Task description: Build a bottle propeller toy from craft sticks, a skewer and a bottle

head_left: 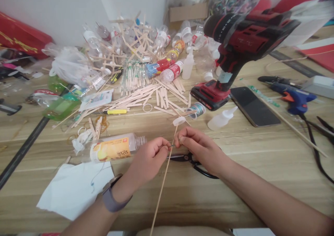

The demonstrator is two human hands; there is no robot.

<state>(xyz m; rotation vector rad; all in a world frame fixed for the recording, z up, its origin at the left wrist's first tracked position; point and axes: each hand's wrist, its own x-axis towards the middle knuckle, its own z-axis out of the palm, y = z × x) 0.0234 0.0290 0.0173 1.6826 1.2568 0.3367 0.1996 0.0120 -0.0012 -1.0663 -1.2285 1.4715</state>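
My left hand (150, 157), with a watch on its wrist, is closed in a pinch on a thin dark strand that looks like thread (172, 146). On the other side, my right hand (199, 143) pinches the same strand, its fingertips close to the left ones. The strand crosses a long thin wooden stick (162, 187), which runs from the near edge up between my hands. At the stick's far end is a white bottle cap (179, 121). Black-handled scissors (205, 170) lie partly hidden under my right hand. A spool of thread (197, 110) lies just beyond.
A labelled plastic bottle (112, 149) and white paper (75, 187) lie left. A red cordless drill (235, 51), dropper bottle (221, 119), phone (254, 107) and blue glue gun (296, 95) are right. Wooden sticks (135, 98) and several bottles (172, 72) fill the back.
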